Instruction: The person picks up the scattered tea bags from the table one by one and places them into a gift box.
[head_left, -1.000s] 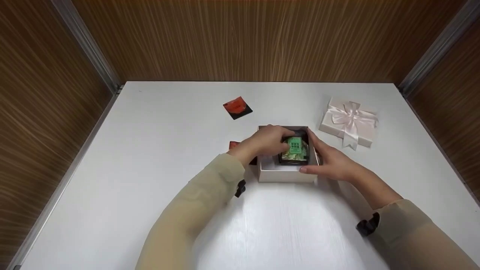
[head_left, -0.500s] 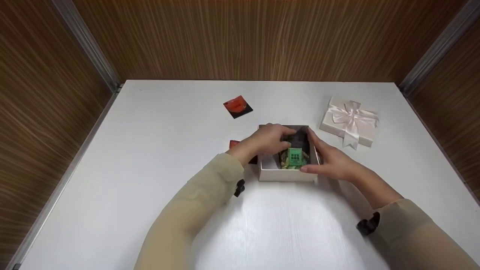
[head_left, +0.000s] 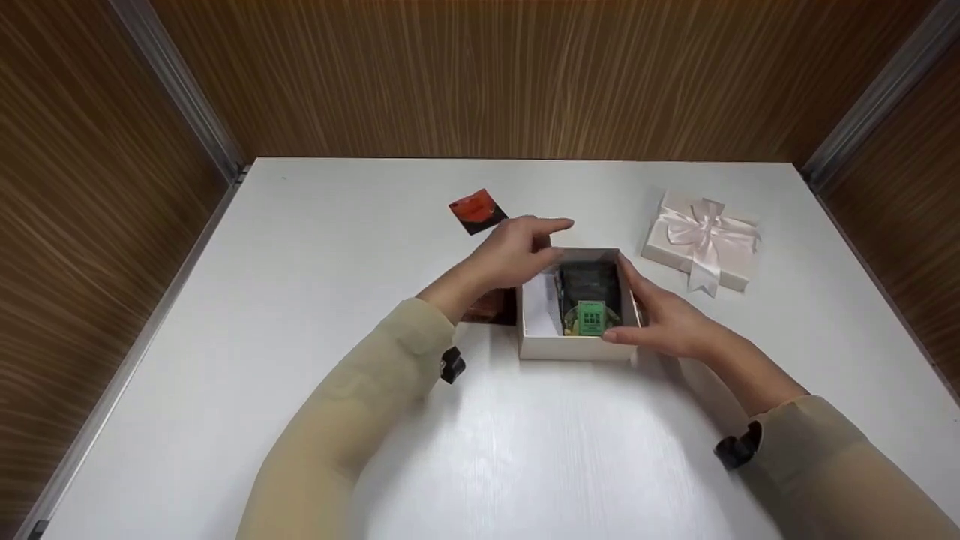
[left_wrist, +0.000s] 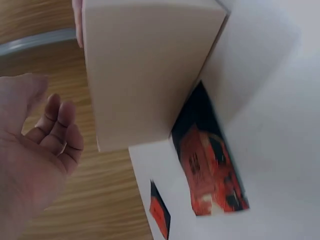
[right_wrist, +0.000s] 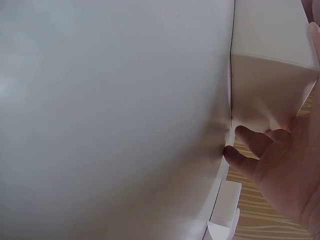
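A white open-topped box [head_left: 574, 349] stands mid-table with a black packet [head_left: 589, 281] lying inside. The packet bears a green label [head_left: 591, 318] at its near end. My left hand [head_left: 510, 251] hovers over the box's left side, holding nothing; its index finger points right and the others are loosely bent, as the left wrist view also shows. My right hand [head_left: 667, 322] holds the box at its right side, thumb on the front rim and fingers along the right wall. A red and black packet [left_wrist: 207, 160] lies beside the box's left wall, partly covered by my left arm in the head view.
Another red and black packet [head_left: 478, 211] lies farther back on the white table [head_left: 337, 225]. At the back right sits a pale pink box lid [head_left: 697, 247] or closed box with a ribbon bow. Wood-grain panels [head_left: 480, 82] enclose the table's back and sides.
The green-labelled packet has shifted toward the box's front and lies lower inside. My left hand has come out of the box, up and to the left. My right hand stays on the box.
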